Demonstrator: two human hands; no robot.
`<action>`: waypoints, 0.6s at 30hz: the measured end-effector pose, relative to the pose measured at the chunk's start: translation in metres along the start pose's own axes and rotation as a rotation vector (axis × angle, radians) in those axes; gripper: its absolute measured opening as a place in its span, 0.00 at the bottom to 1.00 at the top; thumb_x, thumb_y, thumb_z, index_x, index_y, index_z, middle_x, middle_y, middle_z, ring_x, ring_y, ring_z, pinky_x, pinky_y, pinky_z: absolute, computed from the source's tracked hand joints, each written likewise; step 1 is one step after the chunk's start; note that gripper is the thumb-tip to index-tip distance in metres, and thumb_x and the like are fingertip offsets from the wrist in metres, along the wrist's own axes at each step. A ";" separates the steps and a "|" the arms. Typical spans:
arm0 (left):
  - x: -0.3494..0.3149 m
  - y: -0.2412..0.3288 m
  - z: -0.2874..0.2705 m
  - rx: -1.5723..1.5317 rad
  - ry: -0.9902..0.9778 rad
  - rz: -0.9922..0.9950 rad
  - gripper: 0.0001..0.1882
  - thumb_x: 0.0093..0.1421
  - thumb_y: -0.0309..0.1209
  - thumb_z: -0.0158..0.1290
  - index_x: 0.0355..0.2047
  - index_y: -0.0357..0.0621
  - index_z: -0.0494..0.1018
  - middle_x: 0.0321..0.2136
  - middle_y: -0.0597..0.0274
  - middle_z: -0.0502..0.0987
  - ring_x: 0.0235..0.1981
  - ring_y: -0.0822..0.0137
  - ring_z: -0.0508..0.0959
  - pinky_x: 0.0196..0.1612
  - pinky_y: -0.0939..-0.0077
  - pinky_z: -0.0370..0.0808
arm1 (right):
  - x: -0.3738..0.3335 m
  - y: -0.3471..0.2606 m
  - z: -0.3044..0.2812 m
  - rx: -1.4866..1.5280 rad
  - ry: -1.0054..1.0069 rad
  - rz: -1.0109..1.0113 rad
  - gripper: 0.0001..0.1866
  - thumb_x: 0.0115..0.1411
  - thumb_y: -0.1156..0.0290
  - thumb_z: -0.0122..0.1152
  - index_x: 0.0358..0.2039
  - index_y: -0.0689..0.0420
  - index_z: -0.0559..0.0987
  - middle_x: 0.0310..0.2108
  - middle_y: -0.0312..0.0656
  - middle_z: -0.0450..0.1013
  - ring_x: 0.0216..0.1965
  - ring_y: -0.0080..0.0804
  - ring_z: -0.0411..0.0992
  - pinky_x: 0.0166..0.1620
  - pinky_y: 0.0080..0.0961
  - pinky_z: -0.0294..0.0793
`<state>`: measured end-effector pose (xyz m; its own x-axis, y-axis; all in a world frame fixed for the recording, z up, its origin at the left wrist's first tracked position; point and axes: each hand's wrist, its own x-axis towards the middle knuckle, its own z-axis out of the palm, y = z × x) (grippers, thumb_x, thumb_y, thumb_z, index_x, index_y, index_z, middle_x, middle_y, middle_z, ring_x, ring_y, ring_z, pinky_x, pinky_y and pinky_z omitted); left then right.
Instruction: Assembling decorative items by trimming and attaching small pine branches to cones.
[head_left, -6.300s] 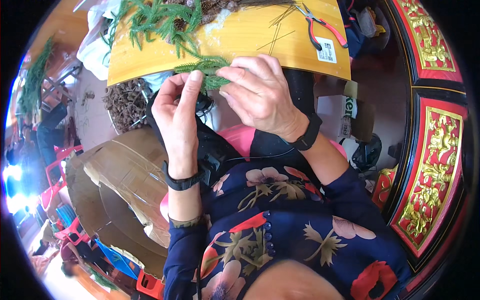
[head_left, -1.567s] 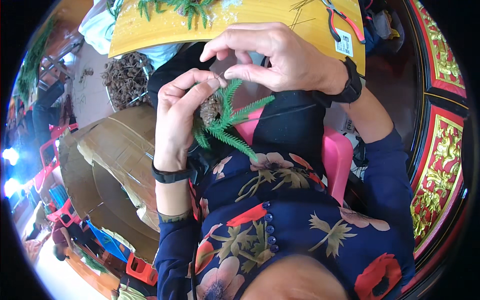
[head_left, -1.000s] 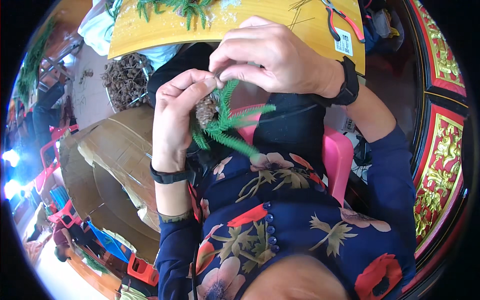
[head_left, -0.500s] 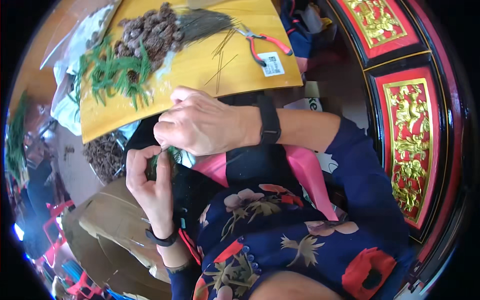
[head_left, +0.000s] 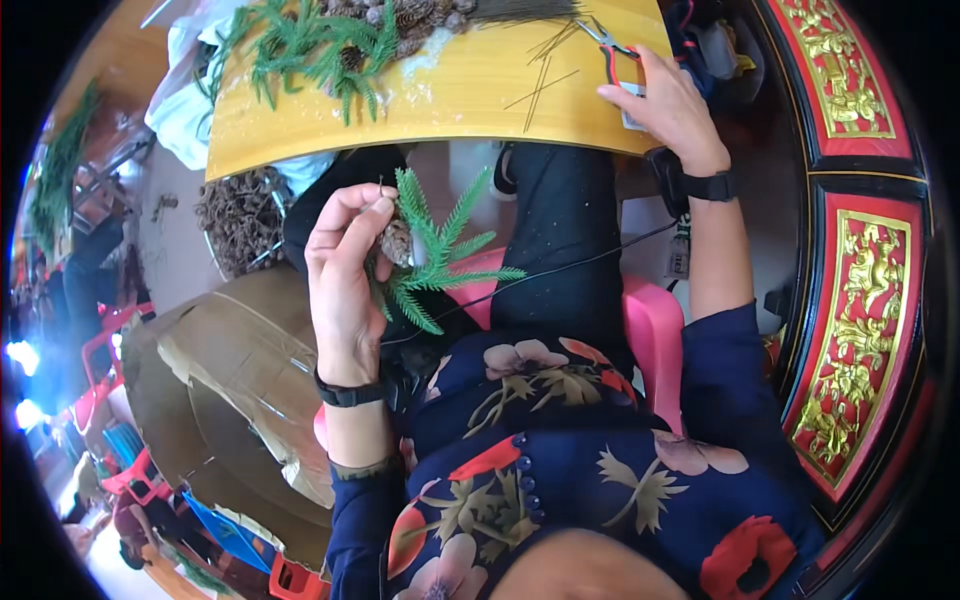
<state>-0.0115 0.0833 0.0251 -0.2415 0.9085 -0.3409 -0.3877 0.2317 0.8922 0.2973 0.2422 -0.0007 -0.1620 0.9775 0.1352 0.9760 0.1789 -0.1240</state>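
Observation:
My left hand (head_left: 345,262) is closed, thumb and forefinger pinched together above my lap. It holds a green artificial pine sprig (head_left: 437,255) with a brown pine cone (head_left: 397,243) against its base. A thin dark wire end pokes up by the fingertips. At the table's right edge, my right hand (head_left: 678,112) has its thumb and fingers around the red and black handles of a pair of pliers (head_left: 610,48). Their jaws point to the far left, over the tabletop. My palm hides part of the handles.
On the yellow table (head_left: 450,110) lie more green sprigs (head_left: 330,50), brown pine cones (head_left: 415,20) and loose thin wires (head_left: 540,95). A cardboard box (head_left: 240,370) stands at the lower left, near a heap of brown material (head_left: 240,220). A carved red-and-gold panel (head_left: 855,330) rises at right.
My right hand has left my left hand and moved right to the pliers. The left hand now shows the sprig and cone it holds. The view has shifted, too.

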 end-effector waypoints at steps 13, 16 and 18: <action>-0.004 -0.002 0.001 -0.056 -0.008 -0.006 0.05 0.58 0.24 0.52 0.35 0.42 0.75 0.31 0.69 0.77 0.18 0.87 0.66 0.16 0.93 0.55 | -0.014 -0.028 -0.009 0.241 -0.007 0.194 0.23 0.53 0.58 0.57 0.42 0.64 0.71 0.35 0.56 0.72 0.37 0.47 0.73 0.39 0.32 0.72; -0.004 -0.004 0.001 -0.002 0.017 0.071 0.05 0.58 0.24 0.53 0.35 0.41 0.75 0.30 0.69 0.78 0.16 0.87 0.64 0.16 0.93 0.54 | -0.048 -0.073 -0.034 0.605 -0.044 -0.162 0.17 0.52 0.62 0.60 0.37 0.62 0.73 0.25 0.48 0.71 0.29 0.41 0.72 0.35 0.29 0.71; -0.005 -0.002 0.005 0.026 0.042 0.087 0.05 0.58 0.24 0.54 0.35 0.41 0.75 0.29 0.69 0.77 0.15 0.87 0.63 0.16 0.93 0.54 | -0.066 -0.100 -0.044 0.704 -0.074 -0.300 0.15 0.52 0.64 0.61 0.36 0.62 0.74 0.23 0.46 0.71 0.27 0.39 0.72 0.34 0.28 0.70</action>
<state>-0.0054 0.0800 0.0267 -0.3105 0.9104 -0.2733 -0.3407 0.1619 0.9261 0.2170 0.1548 0.0460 -0.4386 0.8763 0.1992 0.5697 0.4426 -0.6925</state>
